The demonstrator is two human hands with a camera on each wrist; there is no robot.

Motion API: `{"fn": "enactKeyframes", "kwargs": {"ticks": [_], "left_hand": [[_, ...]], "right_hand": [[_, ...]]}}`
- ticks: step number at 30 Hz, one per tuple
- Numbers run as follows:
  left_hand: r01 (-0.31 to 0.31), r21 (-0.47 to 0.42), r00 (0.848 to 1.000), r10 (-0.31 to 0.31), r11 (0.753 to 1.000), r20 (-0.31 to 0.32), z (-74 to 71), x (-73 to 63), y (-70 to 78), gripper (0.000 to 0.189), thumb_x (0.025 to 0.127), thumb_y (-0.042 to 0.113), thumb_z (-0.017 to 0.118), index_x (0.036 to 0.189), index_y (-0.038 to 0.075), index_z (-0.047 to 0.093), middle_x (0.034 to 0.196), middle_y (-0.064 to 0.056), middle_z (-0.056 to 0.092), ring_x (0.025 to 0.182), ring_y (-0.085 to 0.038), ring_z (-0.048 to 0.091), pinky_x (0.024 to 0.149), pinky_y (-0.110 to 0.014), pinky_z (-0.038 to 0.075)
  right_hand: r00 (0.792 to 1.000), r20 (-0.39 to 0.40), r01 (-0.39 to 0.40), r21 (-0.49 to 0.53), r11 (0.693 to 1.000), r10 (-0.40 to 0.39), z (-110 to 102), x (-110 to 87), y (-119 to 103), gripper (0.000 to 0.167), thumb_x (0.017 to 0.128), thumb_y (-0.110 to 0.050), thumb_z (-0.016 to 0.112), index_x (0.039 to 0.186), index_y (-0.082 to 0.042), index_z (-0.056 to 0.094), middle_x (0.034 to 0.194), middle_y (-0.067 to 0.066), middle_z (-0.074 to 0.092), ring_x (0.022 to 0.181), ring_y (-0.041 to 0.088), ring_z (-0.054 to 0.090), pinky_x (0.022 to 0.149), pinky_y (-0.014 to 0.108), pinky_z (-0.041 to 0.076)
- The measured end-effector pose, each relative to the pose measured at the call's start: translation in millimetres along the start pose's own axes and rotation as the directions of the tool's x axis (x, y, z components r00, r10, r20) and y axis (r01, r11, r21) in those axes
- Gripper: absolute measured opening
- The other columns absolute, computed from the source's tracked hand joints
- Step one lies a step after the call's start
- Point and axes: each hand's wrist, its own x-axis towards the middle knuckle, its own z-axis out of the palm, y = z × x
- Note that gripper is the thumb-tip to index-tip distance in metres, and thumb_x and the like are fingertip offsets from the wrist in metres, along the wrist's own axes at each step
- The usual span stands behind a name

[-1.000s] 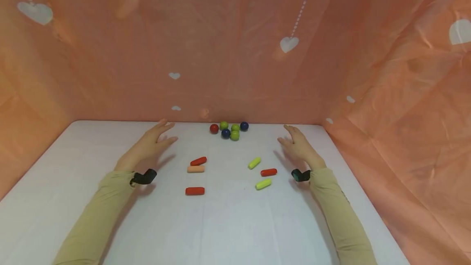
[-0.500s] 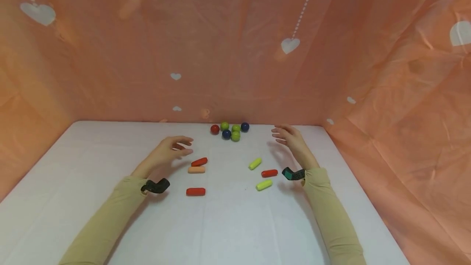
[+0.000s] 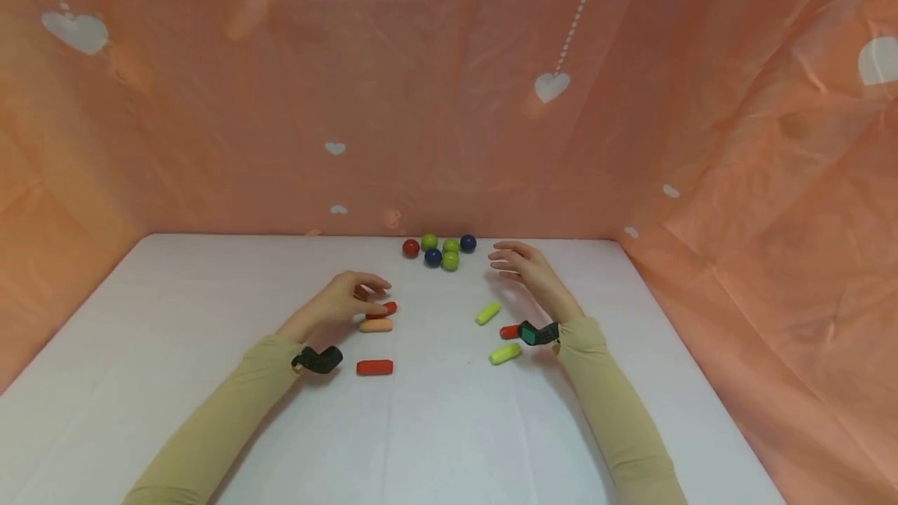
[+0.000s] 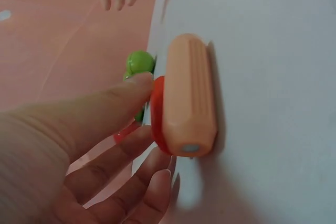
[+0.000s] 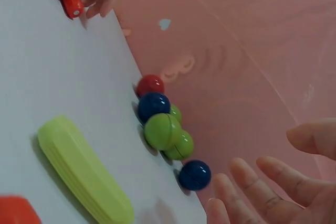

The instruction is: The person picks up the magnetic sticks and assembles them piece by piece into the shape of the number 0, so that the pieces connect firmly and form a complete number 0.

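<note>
My left hand (image 3: 344, 301) hovers at the far red ribbed stick (image 3: 390, 308), thumb and fingers spread on either side of it. The thumb overlaps part of that stick in the head view. Right beside it lies a peach ribbed stick (image 4: 186, 98), with grooves along its length. Another red stick (image 3: 375, 367) lies closer to the camera. My right hand (image 3: 528, 265) is raised over the table with its fingers loosely bent and nothing in it. Nearest to its fingertips is a blue ball (image 5: 195, 175). Below that hand lies a yellow-green stick (image 5: 84, 171).
At the table's back edge sits a group of balls: one red (image 3: 410, 248), another blue (image 3: 433, 257) and several green (image 3: 450, 261). A third red stick (image 3: 508, 332), partly behind the right wrist camera, and another yellow-green stick (image 3: 505, 354) lie on the right. Orange cloth (image 3: 449, 139) surrounds the white table.
My left hand has moved right and toward the camera, down to the far red stick. My right hand has shifted left, nearer to the balls. The sticks and balls have stayed in place.
</note>
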Motion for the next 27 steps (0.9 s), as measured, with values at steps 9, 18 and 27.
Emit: {"fn": "enactKeyframes", "kwargs": {"ticks": [9, 18, 27], "left_hand": [[-0.027, 0.024, 1.000, 0.027, 0.999, 0.010, 4.9, 4.5, -0.8, 0.030, 0.084, 0.007, 0.072, 0.114, 0.004, 0.067, 0.101, -0.005, 0.065, 0.092, -0.022, 0.058, 0.078, -0.033, 0.050], [-0.031, 0.013, 0.999, 0.031, 0.999, 0.033, 2.4, 3.1, -5.3, 0.031, 0.085, -0.001, 0.067, 0.116, 0.003, 0.066, 0.101, -0.006, 0.065, 0.091, -0.023, 0.058, 0.080, -0.033, 0.051], [-0.046, 0.012, 0.998, 0.046, 0.999, 0.030, -1.1, 1.6, -6.9, 0.026, 0.082, -0.002, 0.068, 0.107, 0.008, 0.069, 0.101, -0.003, 0.065, 0.093, -0.024, 0.057, 0.081, -0.035, 0.050]], "right_hand": [[0.999, 0.045, -0.011, -0.024, 1.000, 0.013, 11.6, 8.3, 0.1, 0.047, 0.102, -0.026, 0.047, 0.139, 0.003, 0.040, 0.133, 0.024, 0.049, 0.123, 0.036, 0.049, 0.107, 0.046, 0.035], [0.997, 0.078, 0.005, 0.033, 0.999, -0.007, 21.9, 25.1, 0.1, 0.043, 0.102, -0.017, 0.047, 0.138, 0.006, 0.041, 0.132, 0.028, 0.048, 0.124, 0.042, 0.046, 0.106, 0.051, 0.033], [0.993, 0.107, 0.054, -0.075, 0.996, -0.045, 30.5, 41.0, -6.5, 0.039, 0.101, -0.014, 0.047, 0.133, 0.009, 0.047, 0.134, 0.025, 0.047, 0.125, 0.041, 0.044, 0.104, 0.054, 0.034]]}}
